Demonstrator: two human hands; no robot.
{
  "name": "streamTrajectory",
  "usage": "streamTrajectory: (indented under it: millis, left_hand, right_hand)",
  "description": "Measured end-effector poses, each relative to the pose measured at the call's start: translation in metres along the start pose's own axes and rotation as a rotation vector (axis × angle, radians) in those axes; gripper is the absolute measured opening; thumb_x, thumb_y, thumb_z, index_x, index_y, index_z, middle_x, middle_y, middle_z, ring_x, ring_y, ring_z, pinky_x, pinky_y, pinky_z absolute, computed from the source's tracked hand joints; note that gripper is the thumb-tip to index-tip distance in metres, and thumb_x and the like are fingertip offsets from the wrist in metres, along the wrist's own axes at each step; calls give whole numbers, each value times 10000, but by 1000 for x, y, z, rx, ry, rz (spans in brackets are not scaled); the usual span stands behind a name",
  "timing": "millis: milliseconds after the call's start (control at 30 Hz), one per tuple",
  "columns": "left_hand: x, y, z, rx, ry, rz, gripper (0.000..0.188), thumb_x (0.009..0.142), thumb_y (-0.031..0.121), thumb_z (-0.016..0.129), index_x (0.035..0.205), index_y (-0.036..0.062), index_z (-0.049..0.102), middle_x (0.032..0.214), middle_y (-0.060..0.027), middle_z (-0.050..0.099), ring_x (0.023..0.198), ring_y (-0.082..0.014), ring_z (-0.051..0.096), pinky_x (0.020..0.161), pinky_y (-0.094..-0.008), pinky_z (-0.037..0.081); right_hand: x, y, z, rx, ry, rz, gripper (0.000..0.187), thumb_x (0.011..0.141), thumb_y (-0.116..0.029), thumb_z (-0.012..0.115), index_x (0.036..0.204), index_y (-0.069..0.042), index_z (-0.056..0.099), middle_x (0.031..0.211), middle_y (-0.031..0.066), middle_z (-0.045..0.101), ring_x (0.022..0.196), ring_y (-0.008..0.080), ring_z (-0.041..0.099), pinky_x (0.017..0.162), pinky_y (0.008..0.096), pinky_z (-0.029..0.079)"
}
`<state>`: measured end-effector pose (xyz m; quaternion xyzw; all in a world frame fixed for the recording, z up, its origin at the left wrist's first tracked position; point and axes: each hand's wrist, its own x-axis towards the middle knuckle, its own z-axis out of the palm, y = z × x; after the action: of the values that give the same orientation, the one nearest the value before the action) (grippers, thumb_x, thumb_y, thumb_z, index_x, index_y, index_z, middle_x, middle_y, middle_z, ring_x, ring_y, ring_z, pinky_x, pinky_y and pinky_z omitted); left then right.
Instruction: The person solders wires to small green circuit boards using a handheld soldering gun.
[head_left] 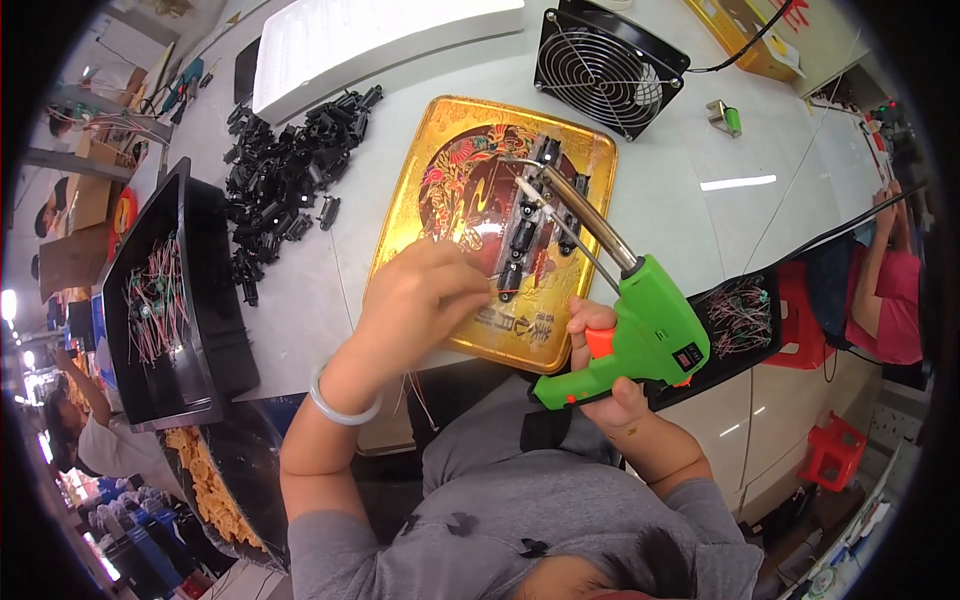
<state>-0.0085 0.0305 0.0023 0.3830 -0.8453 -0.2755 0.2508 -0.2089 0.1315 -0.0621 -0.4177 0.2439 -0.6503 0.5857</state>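
Note:
My right hand (605, 375) grips a green soldering gun (655, 330) with an orange trigger. Its metal tube slants up and left over a row of small black parts (522, 235) on a gold patterned tray (400, 215). The row sits along a clear strip, with another black part (570, 235) beside it. Fingers pinched together, my left hand (430, 290) is at the row's near end. A thin reddish wire shows at its fingertips, and thin wires (420, 400) hang below the hand past the tray's near edge. The fingers partly hide the pinched end.
Left of the tray lies a heap of black parts (285, 170), near a black bin (200, 370) of wired pieces. A white foam tray (390, 45) and a black fan (610, 70) stand behind. Another black bin (740, 320) of wires is at right. Red stools (833, 450) and other people are beyond.

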Motion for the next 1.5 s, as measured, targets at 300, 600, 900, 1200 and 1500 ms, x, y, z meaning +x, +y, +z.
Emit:
streamTrajectory:
  millis: [300,600,900,1200,1500]
  left_hand:
    - [-32,28,13,711,296,188,160,644,114,586,788,184,593,823,63,566,830,-158,438,827,-361,273]
    - [-31,27,24,435,259,-38,126,637,122,622,751,154,580,783,53,546,769,-173,444,770,-336,262]
    - [-27,28,35,380,335,-166,92,672,84,634,734,104,568,812,22,589,924,-224,484,922,-433,212]
    - [-27,26,45,365,402,-196,99,655,100,635,706,113,552,871,30,615,964,-221,482,955,-453,173]
    - [-30,18,52,318,427,-181,114,645,113,645,697,123,545,881,37,622,978,-214,474,963,-455,162]
  right_hand:
    - [0,-5,3,154,82,78,617,739,-367,610,1195,4,422,1167,122,454,1203,252,353,1065,385,211]
    - [-13,-39,-10,188,192,182,678,696,-317,685,1234,-9,410,1184,127,460,1165,261,403,1038,407,280]
    - [-28,-74,-39,-283,133,236,698,637,-500,724,1106,-23,523,925,119,552,818,216,552,696,317,448]
    - [-27,-64,-42,-267,121,172,574,726,-542,549,914,0,534,771,90,533,694,203,512,603,306,363]
    - [-23,-60,-39,-294,161,233,551,719,-551,534,837,-13,526,699,80,530,598,178,495,580,289,345]
